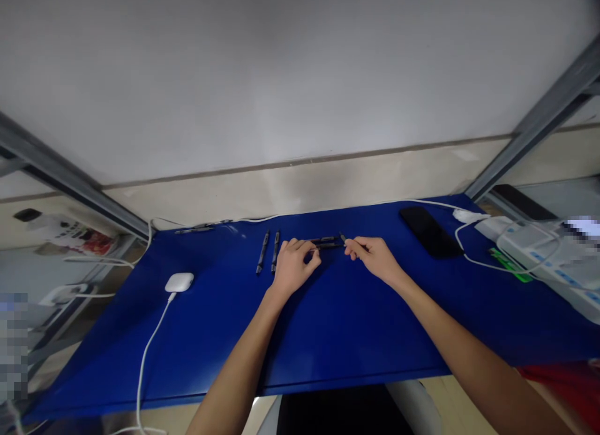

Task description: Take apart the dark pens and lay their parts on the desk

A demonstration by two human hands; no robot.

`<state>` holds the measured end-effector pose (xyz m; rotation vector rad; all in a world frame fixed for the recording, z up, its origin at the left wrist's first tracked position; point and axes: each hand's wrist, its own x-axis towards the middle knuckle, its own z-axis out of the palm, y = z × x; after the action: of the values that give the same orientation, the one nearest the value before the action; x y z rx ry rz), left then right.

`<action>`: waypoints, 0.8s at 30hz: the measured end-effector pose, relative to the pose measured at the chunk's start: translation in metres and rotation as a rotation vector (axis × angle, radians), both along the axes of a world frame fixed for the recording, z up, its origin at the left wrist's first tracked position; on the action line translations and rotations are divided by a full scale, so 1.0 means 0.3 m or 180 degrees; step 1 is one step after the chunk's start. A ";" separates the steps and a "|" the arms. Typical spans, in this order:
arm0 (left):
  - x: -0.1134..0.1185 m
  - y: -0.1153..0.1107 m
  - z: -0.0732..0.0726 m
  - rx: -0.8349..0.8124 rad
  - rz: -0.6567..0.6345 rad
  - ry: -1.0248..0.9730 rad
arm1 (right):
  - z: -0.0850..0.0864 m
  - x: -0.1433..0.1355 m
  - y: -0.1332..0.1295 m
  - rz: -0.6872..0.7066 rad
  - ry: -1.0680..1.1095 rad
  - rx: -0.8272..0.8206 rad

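Left hand (pixel 291 266) and right hand (pixel 372 257) pinch pens (pixel 328 242) mid-table (pixel 351 335).

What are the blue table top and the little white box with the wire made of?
The blue table top looks like painted metal or laminate: smooth, with a soft sheen near the hands, though it is hard to be sure. The little white box looks like glossy plastic, rounded and shiny, with a rubbery-looking white cable.

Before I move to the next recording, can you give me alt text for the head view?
Two bare hands meet at the middle of a blue table, the left hand and right hand each pinching an end of dark pens. Two more pens lie just left of them, with a white charger farther left and a black phone to the right.
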<state>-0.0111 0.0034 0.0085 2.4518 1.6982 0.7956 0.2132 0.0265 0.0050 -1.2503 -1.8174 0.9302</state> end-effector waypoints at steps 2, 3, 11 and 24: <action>0.000 -0.001 0.001 0.0000 -0.0025 -0.0019 | 0.003 -0.002 -0.004 -0.0030 -0.0108 -0.0007; 0.000 -0.001 0.002 0.0004 -0.0041 -0.0028 | 0.003 -0.004 -0.005 -0.0031 -0.0107 -0.0001; -0.017 0.005 0.005 0.0055 -0.0019 -0.0011 | 0.005 -0.010 -0.003 0.0051 0.0074 0.0042; -0.007 0.002 0.006 0.0070 -0.0106 0.0026 | 0.009 -0.004 -0.004 -0.0041 0.0017 0.0029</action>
<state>-0.0132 0.0041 0.0102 2.4942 1.6557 0.8059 0.2120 0.0252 0.0077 -1.2516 -1.8055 0.9164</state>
